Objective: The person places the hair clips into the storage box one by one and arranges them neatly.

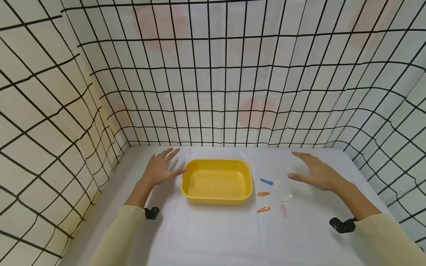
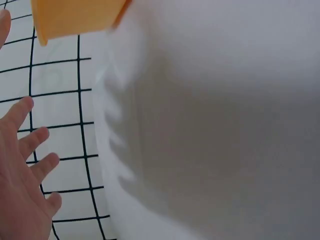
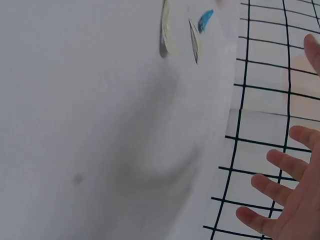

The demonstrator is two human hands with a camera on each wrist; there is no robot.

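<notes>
A yellow tray stands on the white-covered table. To its right lie several hair clips: a blue hair clip, a small cream hair clip, a white hair clip, two orange ones and a pink hair clip. My left hand hovers at the tray's left side with fingers spread, its thumb tip by the rim; whether it touches cannot be told. My right hand is held above the table right of the clips, fingers extended and holding nothing. Blue and pale clips also show in the right wrist view.
A black wire grid rises along the table's back edge, with more grid panels at left and right. White cloth with faint pink spots hangs behind it. Each wrist wears a small black camera.
</notes>
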